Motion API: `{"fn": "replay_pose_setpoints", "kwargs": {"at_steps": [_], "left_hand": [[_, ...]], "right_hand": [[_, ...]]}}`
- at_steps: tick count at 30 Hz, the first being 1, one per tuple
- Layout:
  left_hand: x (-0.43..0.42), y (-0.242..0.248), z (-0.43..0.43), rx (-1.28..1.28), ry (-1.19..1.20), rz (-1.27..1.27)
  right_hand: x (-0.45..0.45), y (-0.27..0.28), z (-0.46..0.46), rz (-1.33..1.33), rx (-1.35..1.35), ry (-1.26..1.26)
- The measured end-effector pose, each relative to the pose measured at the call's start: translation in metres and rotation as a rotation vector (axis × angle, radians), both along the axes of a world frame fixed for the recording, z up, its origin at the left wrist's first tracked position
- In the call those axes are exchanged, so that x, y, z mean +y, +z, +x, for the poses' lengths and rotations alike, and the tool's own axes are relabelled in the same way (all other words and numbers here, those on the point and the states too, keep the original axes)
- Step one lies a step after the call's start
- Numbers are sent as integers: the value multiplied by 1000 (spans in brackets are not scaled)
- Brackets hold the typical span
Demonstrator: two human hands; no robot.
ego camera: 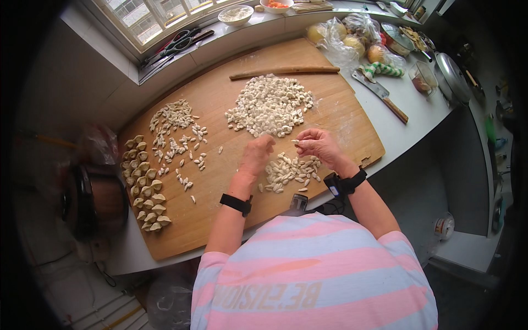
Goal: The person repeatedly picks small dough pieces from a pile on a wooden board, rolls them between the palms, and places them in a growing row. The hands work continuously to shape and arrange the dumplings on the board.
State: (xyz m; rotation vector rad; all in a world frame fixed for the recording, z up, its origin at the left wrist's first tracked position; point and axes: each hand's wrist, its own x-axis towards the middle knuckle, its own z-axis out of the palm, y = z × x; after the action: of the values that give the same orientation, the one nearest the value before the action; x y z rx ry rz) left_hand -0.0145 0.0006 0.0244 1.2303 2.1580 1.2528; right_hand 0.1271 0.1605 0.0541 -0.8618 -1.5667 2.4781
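Note:
Between the thumb and fingers of my right hand (319, 147) is a small pale dough piece (295, 142). My left hand (256, 154) is curled at the near edge of a large heap of floured dough cubes (270, 103); its fingertips are turned away, so whether they grip anything is hidden. Just below my right hand lies a pile of pinched, pointed dough pieces (291, 171). More such shaped pieces (173, 117) are scattered on the left of the wooden board (214, 198). Along its left edge stand rows of folded dumplings (146, 190).
A rolling pin (284, 72) lies behind the heap. On the counter to the right rests a cleaver (381, 97), near bagged fruit (350, 39) and a lidded pot (452, 78). The windowsill holds a bowl of flour (236, 15) and scissors (177, 43). A dark cooker (97, 202) stands left.

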Motion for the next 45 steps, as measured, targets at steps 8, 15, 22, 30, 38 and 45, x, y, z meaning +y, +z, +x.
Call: {"fn": "replay_pose_setpoints", "kwargs": {"at_steps": [8, 15, 22, 30, 38, 45], "left_hand": [[11, 21, 25, -85, 23, 217], [-35, -2, -16, 133, 242, -100], [-30, -6, -27, 223, 465, -216], [-18, 18, -11, 60, 218, -67], [6, 42, 30, 89, -113, 226], [-23, 25, -6, 200, 196, 73]], "right_hand": [[-8, -3, -4, 25, 86, 30], [1, -6, 6, 181, 18, 16], [-8, -9, 1, 166, -20, 19], [-18, 6, -4, 277, 68, 26], [-19, 15, -4, 164, 157, 40], [20, -13, 3, 849, 6, -77]]}}
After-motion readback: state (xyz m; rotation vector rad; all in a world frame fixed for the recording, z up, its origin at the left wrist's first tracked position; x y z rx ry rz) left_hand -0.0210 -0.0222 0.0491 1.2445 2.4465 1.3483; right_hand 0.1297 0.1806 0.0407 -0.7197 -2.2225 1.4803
